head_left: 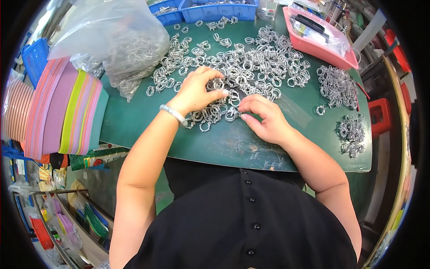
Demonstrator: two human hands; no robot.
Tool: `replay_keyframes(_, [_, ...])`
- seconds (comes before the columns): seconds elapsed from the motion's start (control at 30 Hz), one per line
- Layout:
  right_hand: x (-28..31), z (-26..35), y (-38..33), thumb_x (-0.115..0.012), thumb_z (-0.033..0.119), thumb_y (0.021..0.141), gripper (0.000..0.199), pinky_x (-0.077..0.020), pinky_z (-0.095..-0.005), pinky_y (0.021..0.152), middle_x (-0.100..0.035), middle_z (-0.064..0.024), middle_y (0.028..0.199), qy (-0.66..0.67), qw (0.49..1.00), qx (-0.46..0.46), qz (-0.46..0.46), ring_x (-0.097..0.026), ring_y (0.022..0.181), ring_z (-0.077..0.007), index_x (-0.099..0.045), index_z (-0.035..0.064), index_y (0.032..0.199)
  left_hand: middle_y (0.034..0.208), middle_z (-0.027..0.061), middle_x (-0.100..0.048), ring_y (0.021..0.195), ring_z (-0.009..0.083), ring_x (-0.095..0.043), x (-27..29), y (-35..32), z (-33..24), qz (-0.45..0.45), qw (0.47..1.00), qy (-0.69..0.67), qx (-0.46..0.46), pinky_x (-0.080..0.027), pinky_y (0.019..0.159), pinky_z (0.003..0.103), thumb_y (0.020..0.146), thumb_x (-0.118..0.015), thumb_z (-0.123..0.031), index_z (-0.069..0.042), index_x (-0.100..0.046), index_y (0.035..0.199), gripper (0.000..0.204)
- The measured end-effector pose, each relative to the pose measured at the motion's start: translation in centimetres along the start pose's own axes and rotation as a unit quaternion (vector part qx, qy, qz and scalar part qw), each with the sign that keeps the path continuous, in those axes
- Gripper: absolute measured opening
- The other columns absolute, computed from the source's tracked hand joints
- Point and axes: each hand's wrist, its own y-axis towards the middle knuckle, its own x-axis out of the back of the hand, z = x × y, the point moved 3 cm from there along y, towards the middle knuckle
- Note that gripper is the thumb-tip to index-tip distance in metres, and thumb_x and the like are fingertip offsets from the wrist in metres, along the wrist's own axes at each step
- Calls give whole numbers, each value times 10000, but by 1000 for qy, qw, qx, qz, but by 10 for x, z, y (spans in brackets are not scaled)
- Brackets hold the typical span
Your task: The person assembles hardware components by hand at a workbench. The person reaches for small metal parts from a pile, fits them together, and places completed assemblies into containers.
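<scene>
Sorting metal clips [251,67], heap at frame centre on green mat [134,125]. Left hand [197,92] curled, fingertips pressing clips; right hand [264,119] pinching one clip. Likely mid-sort; next move needs steady pinch.

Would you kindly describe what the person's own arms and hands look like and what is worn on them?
Both forearms are bare, with no gloves or sleeves showing. The left hand has a pale beaded bracelet at the wrist; the right hand wears nothing visible. The garment is black with buttons.
</scene>
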Motion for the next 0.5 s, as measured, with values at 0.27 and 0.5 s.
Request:
replay_keyframes(0.27, [1, 0, 0, -612, 14, 720, 155, -456, -327, 701, -559, -93, 862, -1, 1000, 0, -12, -561, 813, -262, -556, 37, 862, 1023, 81, -539, 987, 235, -509, -4, -27, -24, -71, 995, -71, -24, -402, 857, 330, 633, -746, -118, -73, -617, 918, 316])
replay_keyframes(0.5, [2, 2, 0, -610, 31, 751, 190, -461, -301, 682, -568, -89, 877, 50, 997, -58, -19, -577, 779, -209, -559, 20, 934, 894, 73, -577, 844, 209, -561, -9, -41, -47, -103, 988, -68, -88, -467, 703, 293, 662, -712, -45, -50, -604, 869, 234])
